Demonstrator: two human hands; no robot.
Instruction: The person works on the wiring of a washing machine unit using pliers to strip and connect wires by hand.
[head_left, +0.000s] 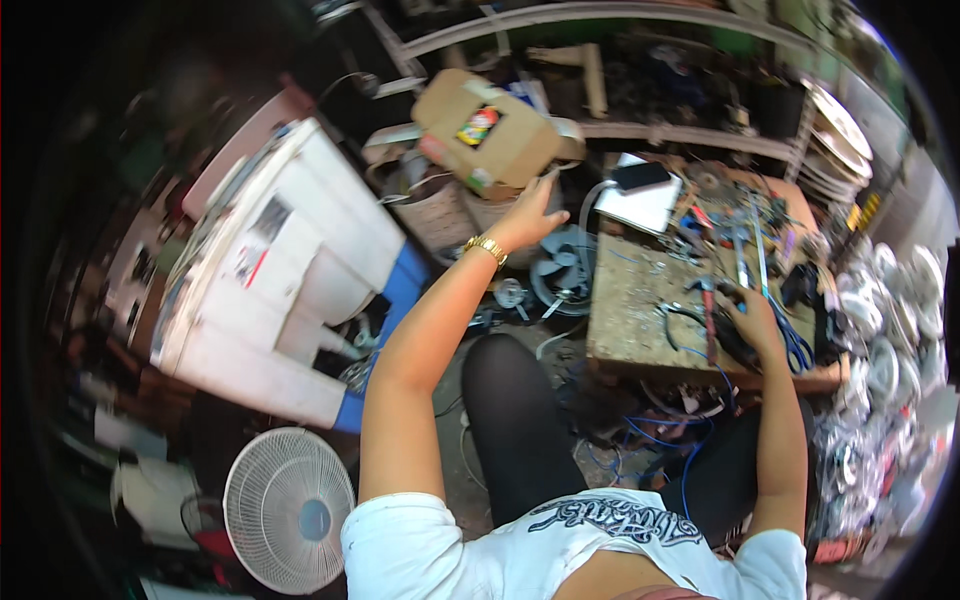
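Note:
My left hand (530, 217), with a gold watch (487, 250) on its wrist, is stretched out ahead. Its thumb and fingers are apart, and the fingertips are at the lower edge of a brown cardboard box (490, 130), which rests on pale buckets (435, 212). Whether they touch the box I cannot tell. Over the front right of the wooden workbench (630, 290), my right hand (752, 318) has its fingers curled; what is in them is hidden. Beside it lie a red-handled tool (709, 325), black-handled pliers (683, 318) and blue-handled scissors (797, 347).
A phone (640, 177) lies on white paper (645, 208) at the bench's back. A white-and-blue appliance body (300, 270) stands left, above a round fan (290, 510). Bagged pale parts (880, 390) are heaped at right. Blue wire (665, 424) trails below the bench.

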